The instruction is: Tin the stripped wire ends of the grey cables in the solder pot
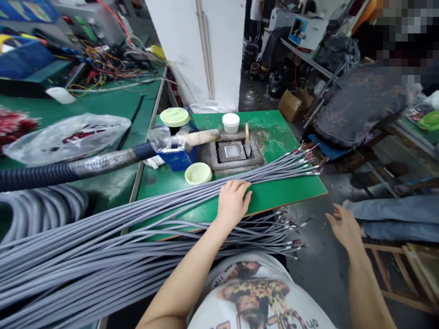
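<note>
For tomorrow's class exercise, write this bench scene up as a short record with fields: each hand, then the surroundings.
Left hand: resting on a bundle of grey cables
Right hand: open, in the air, near the cable ends
Surface: green workbench
Nearby: square metal pot, white tub, pale green lid, ribbed black hose

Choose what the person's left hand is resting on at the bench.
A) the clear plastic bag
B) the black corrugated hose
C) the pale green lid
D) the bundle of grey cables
D: the left hand lies on the bundle of grey cables, which runs across the green bench top.
</note>
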`<state>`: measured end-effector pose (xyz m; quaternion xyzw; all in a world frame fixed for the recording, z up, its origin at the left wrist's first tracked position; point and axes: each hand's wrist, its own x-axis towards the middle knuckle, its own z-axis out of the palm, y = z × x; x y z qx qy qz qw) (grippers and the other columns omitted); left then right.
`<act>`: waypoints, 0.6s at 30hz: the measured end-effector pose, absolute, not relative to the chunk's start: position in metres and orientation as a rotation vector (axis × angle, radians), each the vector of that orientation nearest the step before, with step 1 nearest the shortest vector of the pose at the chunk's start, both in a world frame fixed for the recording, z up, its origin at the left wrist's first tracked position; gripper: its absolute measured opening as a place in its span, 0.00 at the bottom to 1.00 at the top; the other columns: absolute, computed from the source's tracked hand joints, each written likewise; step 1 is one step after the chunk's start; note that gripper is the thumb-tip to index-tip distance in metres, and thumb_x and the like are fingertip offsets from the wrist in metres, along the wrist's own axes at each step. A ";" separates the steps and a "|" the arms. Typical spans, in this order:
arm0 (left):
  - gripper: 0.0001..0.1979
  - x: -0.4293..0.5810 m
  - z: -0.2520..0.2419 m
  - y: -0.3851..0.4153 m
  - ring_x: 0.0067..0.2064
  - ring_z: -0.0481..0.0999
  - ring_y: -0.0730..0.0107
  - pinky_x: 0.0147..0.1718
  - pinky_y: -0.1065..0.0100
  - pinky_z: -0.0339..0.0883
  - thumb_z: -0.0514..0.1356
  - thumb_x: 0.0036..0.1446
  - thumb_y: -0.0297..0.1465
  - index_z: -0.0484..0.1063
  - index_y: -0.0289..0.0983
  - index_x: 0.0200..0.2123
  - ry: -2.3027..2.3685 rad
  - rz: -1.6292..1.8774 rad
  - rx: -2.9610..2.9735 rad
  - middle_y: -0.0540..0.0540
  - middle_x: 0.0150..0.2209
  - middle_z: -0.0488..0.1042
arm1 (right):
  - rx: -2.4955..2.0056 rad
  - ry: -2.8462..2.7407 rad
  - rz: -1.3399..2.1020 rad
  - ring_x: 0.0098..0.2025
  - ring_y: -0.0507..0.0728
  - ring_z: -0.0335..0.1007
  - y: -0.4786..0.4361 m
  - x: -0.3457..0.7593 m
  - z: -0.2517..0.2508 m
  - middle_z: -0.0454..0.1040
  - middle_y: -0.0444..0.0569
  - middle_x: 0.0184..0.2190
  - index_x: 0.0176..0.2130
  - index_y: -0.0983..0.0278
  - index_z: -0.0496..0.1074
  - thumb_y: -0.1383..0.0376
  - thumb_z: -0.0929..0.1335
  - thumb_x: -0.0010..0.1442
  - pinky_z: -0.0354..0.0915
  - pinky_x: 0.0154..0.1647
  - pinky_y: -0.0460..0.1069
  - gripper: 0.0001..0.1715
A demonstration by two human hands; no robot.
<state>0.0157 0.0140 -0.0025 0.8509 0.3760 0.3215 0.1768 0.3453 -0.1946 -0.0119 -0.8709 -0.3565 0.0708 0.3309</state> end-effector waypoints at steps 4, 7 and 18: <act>0.10 0.034 0.001 0.032 0.45 0.68 0.53 0.40 0.58 0.61 0.58 0.57 0.31 0.72 0.38 0.43 1.310 0.785 2.549 0.41 0.41 0.73 | -1.956 -0.936 0.780 0.33 0.56 0.74 -0.184 0.291 -0.020 0.74 0.53 0.36 0.49 0.66 0.69 0.54 0.67 0.57 0.73 0.33 0.52 0.24; 0.06 0.044 0.004 0.040 0.43 0.68 0.54 0.38 0.59 0.61 0.58 0.56 0.31 0.71 0.38 0.37 1.301 0.724 2.588 0.41 0.37 0.72 | -1.606 -1.029 1.245 0.30 0.54 0.74 -0.148 0.231 -0.008 0.75 0.51 0.33 0.46 0.68 0.70 0.55 0.69 0.56 0.71 0.27 0.49 0.22; 0.04 0.011 0.022 -0.007 0.34 0.71 0.66 0.35 0.67 0.64 0.56 0.59 0.32 0.68 0.39 0.37 0.716 0.779 2.343 0.48 0.32 0.71 | -0.914 -0.570 0.840 0.36 0.56 0.75 -0.060 0.212 0.039 0.77 0.51 0.38 0.52 0.61 0.63 0.53 0.65 0.61 0.71 0.37 0.53 0.23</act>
